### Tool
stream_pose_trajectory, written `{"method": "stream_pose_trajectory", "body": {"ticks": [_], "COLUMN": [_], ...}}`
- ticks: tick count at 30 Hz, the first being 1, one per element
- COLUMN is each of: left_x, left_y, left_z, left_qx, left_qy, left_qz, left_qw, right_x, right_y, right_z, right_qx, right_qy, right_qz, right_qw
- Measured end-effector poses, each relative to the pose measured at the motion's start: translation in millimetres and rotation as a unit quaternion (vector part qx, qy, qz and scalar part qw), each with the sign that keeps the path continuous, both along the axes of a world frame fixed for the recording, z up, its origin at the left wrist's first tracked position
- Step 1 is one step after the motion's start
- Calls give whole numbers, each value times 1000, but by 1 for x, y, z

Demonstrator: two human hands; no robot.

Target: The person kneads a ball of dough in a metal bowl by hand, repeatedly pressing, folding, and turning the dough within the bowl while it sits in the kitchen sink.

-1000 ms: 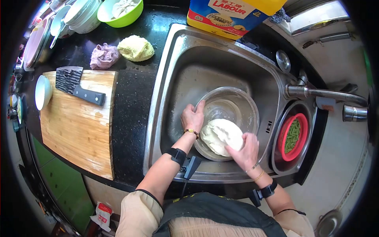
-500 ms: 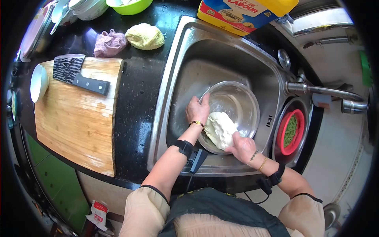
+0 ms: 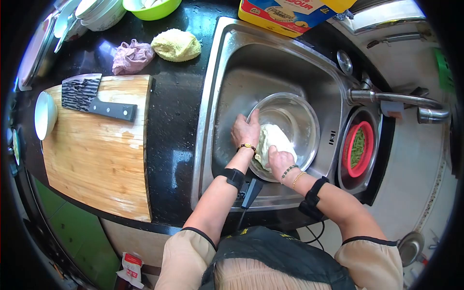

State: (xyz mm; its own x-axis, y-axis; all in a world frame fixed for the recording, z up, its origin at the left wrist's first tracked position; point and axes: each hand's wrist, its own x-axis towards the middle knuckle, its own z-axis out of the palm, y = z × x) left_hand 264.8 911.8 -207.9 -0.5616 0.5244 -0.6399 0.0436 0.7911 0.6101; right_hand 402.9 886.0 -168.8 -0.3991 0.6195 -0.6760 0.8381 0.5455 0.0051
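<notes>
A round metal bowl point(image 3: 309, 121) sits inside the steel sink, with a lump of white dough point(image 3: 276, 137) in its near-left part. The fingers of my left hand point(image 3: 245, 130) close over the bowl's left rim. Curled like a fist, my right hand point(image 3: 280, 162) presses on the near side of the dough; its fingertips are hidden. The dough's underside is out of sight.
Left of the sink point(image 3: 205, 121), a wooden cutting board point(image 3: 96, 164) carries a cleaver point(image 3: 113, 108) and a white bowl point(image 3: 45, 116). Two cloths, purple point(image 3: 133, 56) and yellow point(image 3: 176, 45), lie behind. At right are a faucet point(image 3: 394, 98) and a red basket point(image 3: 352, 164) of green pieces.
My right hand has moved left and up from the dough's near-right edge and curled onto it. The dough looks more compact. My left hand stays on the bowl's rim; the whole view has shifted slightly.
</notes>
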Motion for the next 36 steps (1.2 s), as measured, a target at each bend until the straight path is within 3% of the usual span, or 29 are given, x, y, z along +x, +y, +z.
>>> {"method": "stream_pose_trajectory", "body": {"ticks": [7, 12, 19, 23, 25, 26, 27, 29, 31, 33, 36], "left_x": [8, 6, 3, 5, 3, 3, 4, 3, 4, 4, 0], "left_y": [-2, -1, -1, -4, -3, -3, -5, -4, -4, -4, -1], "left_z": [-13, -8, -16, -25, -26, -27, -31, -38, -33, -32, -27], "left_qx": [45, 49, 71, 94, 92, 91, 89, 92, 102, 114, 103], "left_qy": [25, -18, -4, -10, -27, -17, -19, -24, -26, -20, -11], "left_qz": [52, 96, 95, 96, 97, 90, 89, 87, 92, 95, 92], "left_qw": [997, 994, 993, 991, 991, 992, 992, 992, 990, 989, 990], "right_x": [-13, -28, -40, -23, -9, 5, 12, 17, 2, -23, -43], "right_y": [10, 24, 46, 44, 38, 38, 41, 58, 88, 108, 113], "right_z": [-20, -32, -45, -27, -14, -10, -7, -2, -10, -35, -71], "right_qx": [11, 1, 35, 24, 1, -50, -51, 75, 62, 39, -83], "right_qy": [24, -9, 0, 67, 153, 257, 256, 401, 374, 181, 78], "right_qz": [-14, -54, -36, -30, -21, -56, -57, -4, 6, 48, 40], "right_qw": [1000, 998, 999, 997, 988, 964, 964, 913, 925, 982, 993]}}
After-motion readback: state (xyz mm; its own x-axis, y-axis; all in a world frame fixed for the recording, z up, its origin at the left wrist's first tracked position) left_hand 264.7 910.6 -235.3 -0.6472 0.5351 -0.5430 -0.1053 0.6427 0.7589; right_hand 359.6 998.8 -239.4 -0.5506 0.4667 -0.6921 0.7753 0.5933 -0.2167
